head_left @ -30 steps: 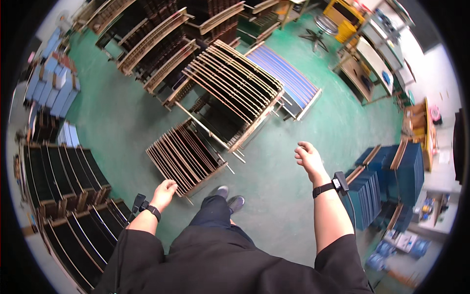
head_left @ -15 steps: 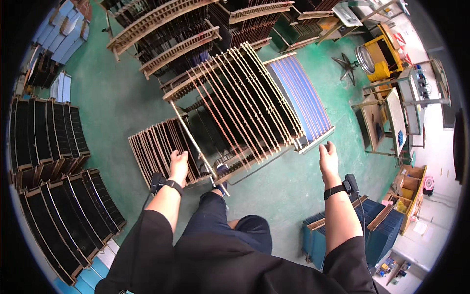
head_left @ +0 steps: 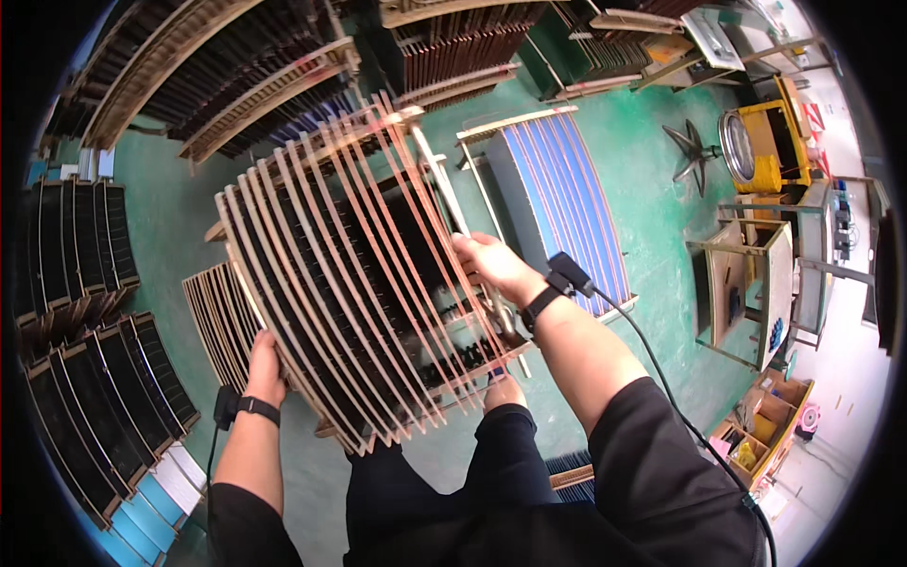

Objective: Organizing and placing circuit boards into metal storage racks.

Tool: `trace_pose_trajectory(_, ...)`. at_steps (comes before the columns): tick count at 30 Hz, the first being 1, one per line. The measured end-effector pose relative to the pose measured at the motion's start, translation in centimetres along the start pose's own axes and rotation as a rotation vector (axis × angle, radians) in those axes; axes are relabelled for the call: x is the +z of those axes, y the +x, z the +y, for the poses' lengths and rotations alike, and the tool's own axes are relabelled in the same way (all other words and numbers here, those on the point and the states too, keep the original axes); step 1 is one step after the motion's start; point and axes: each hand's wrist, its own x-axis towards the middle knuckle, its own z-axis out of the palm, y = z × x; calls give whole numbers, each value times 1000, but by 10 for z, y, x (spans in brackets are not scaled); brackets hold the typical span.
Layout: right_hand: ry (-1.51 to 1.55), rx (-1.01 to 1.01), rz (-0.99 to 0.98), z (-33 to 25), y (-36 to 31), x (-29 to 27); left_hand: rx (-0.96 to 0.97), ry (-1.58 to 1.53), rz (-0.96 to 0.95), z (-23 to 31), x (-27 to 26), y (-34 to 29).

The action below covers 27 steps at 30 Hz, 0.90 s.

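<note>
A row of slatted frames (head_left: 321, 283) with long thin wooden strips, pale at the left and reddish at the right, stands in a rack with notched wooden rails before me. My left hand (head_left: 265, 370) is closed on the row's outer left edge, thumb along it and fingers mostly hidden beneath. At the right side my right hand (head_left: 493, 266) has its bent fingers at the outermost reddish strips, next to a metal bar (head_left: 436, 180). Dark gaps show between the strips. My legs (head_left: 510, 444) are close to the rack's near end.
Beside the rack at the right is a blue panel stack (head_left: 557, 189) with reddish strips. A smaller slatted stack (head_left: 222, 321) lies at the left. Dark racks (head_left: 85, 406) line the far left. A yellow cart (head_left: 770, 132) and a table (head_left: 751, 283) stand at the right.
Both hands, apart from the frames before, are now at the row's two sides. The strips have shifted left across the view, and my right arm has reached inward.
</note>
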Motion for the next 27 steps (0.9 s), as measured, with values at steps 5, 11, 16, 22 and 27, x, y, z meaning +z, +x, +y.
trace_pose_trajectory(5,-6,-87,113,-16,-32,-52,-147,1,-81,17,57,-105)
trace_pose_trajectory(11,65,-207,89,-19,-99,-244,-86,-244,-118,-45,230,-122)
trace_pose_trajectory(16,303,85,221,-11,-107,-387,-131,-218,-273,-94,369,-66)
trace_pose_trajectory(22,166,159,324,41,-90,-490,-146,-51,-333,-129,427,-23)
trace_pose_trajectory(27,15,-428,690,-46,-101,-405,145,294,-398,-135,338,-25)
